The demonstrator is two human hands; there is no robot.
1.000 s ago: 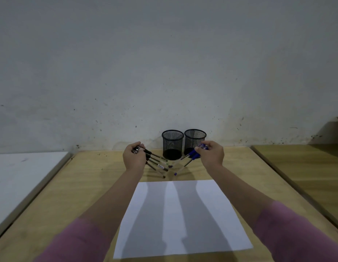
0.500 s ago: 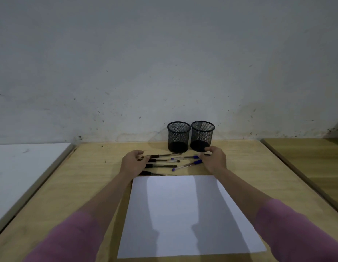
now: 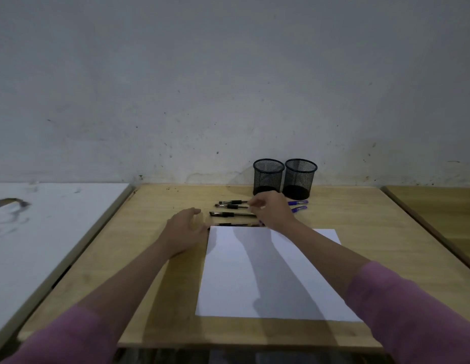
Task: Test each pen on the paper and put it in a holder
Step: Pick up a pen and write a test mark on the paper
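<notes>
Several black pens [image 3: 231,214] lie side by side on the wooden table [image 3: 155,206], just beyond the top edge of the white paper [image 3: 268,279]. Two blue pens [image 3: 298,203] lie to their right, partly hidden by my right hand [image 3: 272,210]. That hand reaches over the row, thumb and forefinger pinched on the right end of the second black pen [image 3: 232,206], which lies flat. My left hand [image 3: 185,231] rests empty on the table by the paper's top left corner, fingers loosely apart. Two black mesh holders [image 3: 268,177] [image 3: 300,178] stand empty by the wall.
A white table [image 3: 45,232] adjoins on the left and another wooden table [image 3: 444,211] on the right, each across a narrow gap. A grey wall rises right behind the holders. The table's front edge runs below the paper.
Both hands have laid the pens down in rows on the table. My left hand drew back to the paper's corner. My right hand moved left over the pens onto a black one.
</notes>
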